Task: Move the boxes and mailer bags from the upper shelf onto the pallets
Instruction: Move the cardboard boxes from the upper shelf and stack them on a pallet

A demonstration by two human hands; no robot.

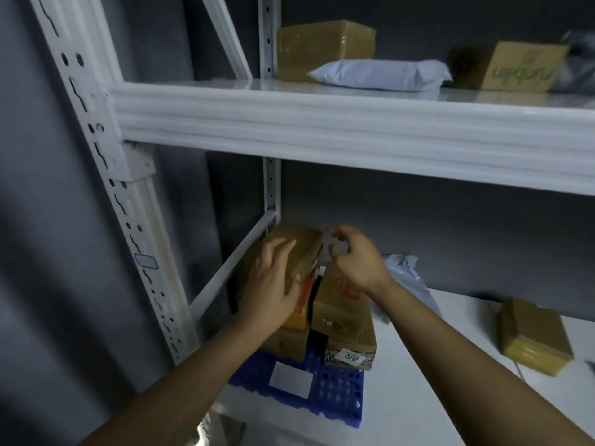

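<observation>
Nearest us, both bare forearms reached up from the bottom edge toward the lower shelf (434,397). On its left end lay a blue pallet (335,391) with a white label (290,379) on its near part, and on the pallet stood a small stack of brown boxes. At the bottom of the stack we saw a plain box (285,342) on the left and, just beside it, a box with a printed sticker (351,357). Above these sat a taller carton (338,307) on the right and the tilted top box (299,246) on the left.

Our left hand (273,278) lay flat on that top box, fingers straight and spread across its upper face, the thumb down its near side. Our right hand (357,255) hovered just above the taller carton, its fingers loosely curled and apart, with nothing between them (the blur made finer detail hard to read).

Behind the right wrist a grey mailer bag (405,272) lay crumpled on the lower shelf, and well to the right a lone brown box (534,336) with a yellow side rested on the same shelf.

Farther up, on the upper shelf (322,123), a taped brown box (325,46) stood at the left. A pale mailer bag (380,74) lay in front of it, touching it. To the right stood a cardboard box with green lettering (521,67).
</observation>
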